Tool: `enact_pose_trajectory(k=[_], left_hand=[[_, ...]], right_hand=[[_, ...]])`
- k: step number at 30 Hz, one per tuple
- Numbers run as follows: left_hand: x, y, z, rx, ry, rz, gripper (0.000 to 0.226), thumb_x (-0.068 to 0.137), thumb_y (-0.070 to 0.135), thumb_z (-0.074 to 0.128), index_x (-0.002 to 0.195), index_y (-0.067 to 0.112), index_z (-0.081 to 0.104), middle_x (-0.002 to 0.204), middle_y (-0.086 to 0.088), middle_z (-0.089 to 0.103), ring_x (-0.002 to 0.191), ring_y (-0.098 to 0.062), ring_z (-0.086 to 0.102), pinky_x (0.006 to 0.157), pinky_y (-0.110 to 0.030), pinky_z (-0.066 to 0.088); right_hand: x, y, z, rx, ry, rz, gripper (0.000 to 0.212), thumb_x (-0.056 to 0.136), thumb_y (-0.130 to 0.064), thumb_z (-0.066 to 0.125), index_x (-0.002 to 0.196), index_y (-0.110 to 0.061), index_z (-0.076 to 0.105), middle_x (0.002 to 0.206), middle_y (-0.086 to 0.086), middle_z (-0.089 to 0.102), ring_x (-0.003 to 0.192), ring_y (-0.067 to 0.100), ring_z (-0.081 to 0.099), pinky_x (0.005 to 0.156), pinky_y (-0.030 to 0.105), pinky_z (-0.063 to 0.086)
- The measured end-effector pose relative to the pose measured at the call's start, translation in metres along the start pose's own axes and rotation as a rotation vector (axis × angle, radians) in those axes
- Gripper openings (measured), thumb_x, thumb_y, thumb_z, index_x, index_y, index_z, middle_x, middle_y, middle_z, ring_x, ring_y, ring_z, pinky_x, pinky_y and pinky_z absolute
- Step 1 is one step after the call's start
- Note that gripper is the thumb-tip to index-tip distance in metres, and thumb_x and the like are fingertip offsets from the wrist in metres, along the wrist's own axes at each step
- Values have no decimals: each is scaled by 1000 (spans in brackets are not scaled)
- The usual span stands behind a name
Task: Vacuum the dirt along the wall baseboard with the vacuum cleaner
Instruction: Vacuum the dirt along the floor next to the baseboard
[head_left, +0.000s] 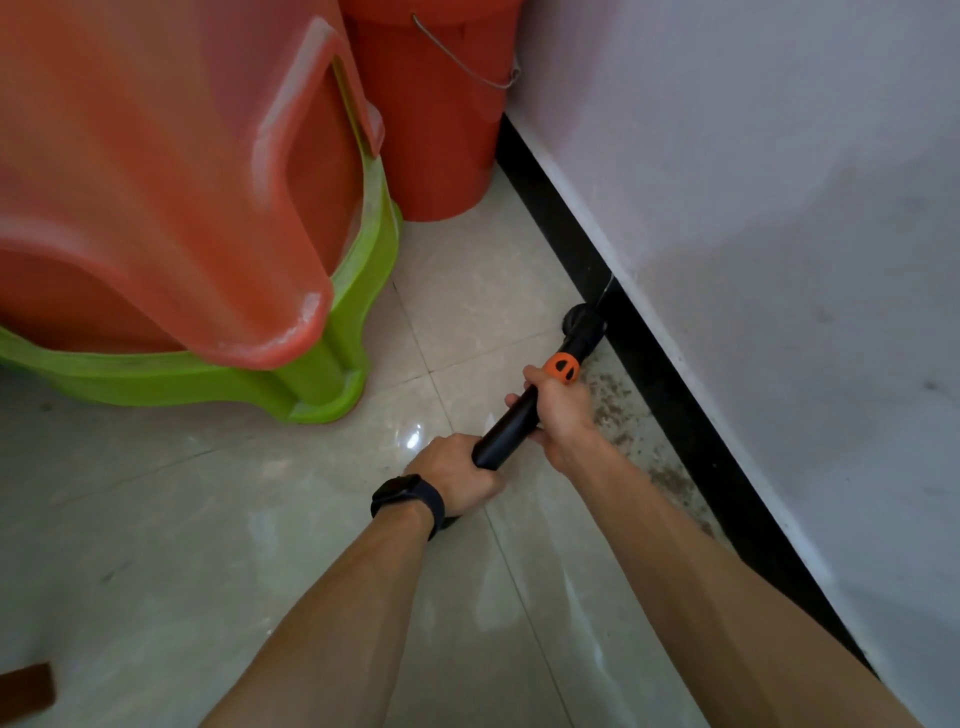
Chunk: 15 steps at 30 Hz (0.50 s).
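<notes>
Head view: left hand (457, 478) and right hand (563, 410) both grasp the black vacuum cleaner (506, 431), its nozzle against the baseboard (680, 415); dirt (615, 415) lies beside the hands; a hurried pass could skip it, or scatter it across the tiles.

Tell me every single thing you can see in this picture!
wall: one, whitish, right
floor: one, pale tiles
baseboard: one, black, foot of wall
dirt: one patch, brownish, on floor along baseboard
vacuum cleaner: one, black with orange collar, nozzle against baseboard
green stool: one, green, left
orange stool: one, orange, stacked on green stool
bucket: one, orange-red, far corner
watch: one, black, left wrist
left hand: one, grips tube's near end
right hand: one, grips tube nearer nozzle
</notes>
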<state>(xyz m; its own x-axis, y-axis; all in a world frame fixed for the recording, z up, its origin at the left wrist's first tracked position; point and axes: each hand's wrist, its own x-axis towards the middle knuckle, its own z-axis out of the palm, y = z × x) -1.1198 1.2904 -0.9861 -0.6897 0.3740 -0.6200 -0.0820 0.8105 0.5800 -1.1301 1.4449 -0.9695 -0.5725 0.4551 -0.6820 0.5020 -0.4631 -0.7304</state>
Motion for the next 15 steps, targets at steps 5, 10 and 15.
enact_pose_trajectory(k=[5,10,15], left_hand=[[1,-3,-7,-62,-32,-23,17,57,36,65,69,26,59,68,4,63,60,-16,61,52,-23,42],[-10,-8,-13,-100,51,-7,19,60,45,61,73,31,59,69,8,64,61,-10,61,52,-21,39],[-33,-35,-27,0,73,-13,23,59,48,59,75,31,58,73,10,63,68,-11,61,54,-23,40]], right_hand=[[3,-3,4,-7,-30,5,29,95,-15,70,120,-12,55,99,7,67,67,17,77,59,35,61],[2,-12,14,-21,-116,13,23,93,-10,70,109,-15,54,92,7,65,70,21,77,61,36,60],[-21,8,34,-9,-201,33,20,94,-10,68,105,-13,52,86,7,63,68,21,76,60,36,60]])
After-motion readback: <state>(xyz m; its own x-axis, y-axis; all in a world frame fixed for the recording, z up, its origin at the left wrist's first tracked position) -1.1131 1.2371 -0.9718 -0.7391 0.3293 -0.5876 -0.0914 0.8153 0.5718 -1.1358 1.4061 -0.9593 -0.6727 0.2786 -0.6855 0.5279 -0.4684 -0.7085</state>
